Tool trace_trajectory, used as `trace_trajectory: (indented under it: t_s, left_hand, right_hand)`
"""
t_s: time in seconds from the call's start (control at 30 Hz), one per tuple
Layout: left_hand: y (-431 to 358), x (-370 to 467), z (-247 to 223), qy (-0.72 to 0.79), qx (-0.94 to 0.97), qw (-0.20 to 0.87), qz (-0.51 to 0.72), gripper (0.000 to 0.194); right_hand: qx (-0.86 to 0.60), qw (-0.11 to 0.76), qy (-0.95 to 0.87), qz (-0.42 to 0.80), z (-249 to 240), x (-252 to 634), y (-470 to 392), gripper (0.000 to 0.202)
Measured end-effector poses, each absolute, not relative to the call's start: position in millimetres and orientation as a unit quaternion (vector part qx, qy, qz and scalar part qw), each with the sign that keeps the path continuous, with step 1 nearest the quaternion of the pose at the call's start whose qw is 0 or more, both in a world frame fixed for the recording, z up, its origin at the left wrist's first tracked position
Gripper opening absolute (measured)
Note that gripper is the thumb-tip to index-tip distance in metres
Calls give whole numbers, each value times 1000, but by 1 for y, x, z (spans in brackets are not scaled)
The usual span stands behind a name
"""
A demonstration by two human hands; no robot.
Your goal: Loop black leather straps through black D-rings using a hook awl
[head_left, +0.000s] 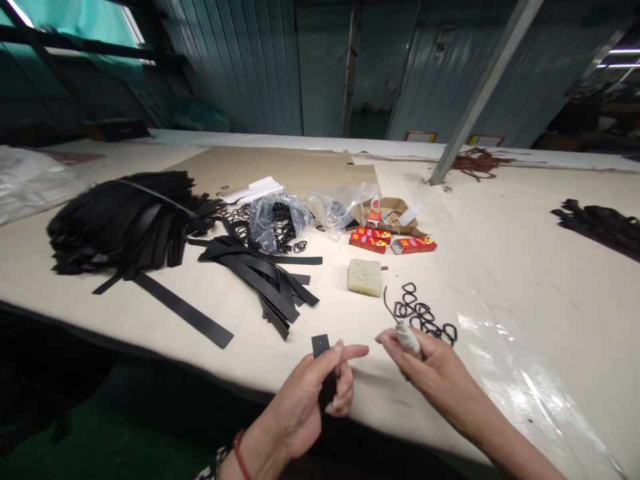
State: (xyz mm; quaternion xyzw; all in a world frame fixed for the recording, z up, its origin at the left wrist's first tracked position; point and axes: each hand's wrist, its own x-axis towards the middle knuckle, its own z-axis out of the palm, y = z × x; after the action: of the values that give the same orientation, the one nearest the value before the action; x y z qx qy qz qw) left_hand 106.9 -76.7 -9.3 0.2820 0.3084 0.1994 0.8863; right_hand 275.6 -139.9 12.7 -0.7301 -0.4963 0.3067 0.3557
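Note:
Near the table's front edge, my left hand grips a black strap between thumb and curled fingers, its index finger pointing right. My right hand is just to the right, apart from the left, its fingertips close to the tabletop. One of its fingers has a whitish wrap; whether anything small is between the fingertips cannot be made out. Black metal rings lie just beyond my right hand. A pale waxy block sits beyond the gap between the hands. Loose black straps lie to the left.
A large bundle of black straps fills the left side. Behind the block are a plastic bag of rings, red boxes and a cardboard tray. A metal post stands at the back right. Clear plastic covers the right front.

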Motion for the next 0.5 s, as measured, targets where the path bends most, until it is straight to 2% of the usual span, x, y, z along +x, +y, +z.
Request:
trace_trajectory:
  t_s: [0.2,0.3,0.5]
  left_hand:
    - [-84,108,3,270,296,895,195,27]
    - [-94,111,8,277,347,873,202,39]
    - [-111,121,5,298,476,791,242,38]
  right_hand:
    - [-667,416,-424,450,7,246,-144,31]
    - [-663,457,-419,420,7,238,-146,30]
    - [-683,509,-418,316,7,226,-143,35]
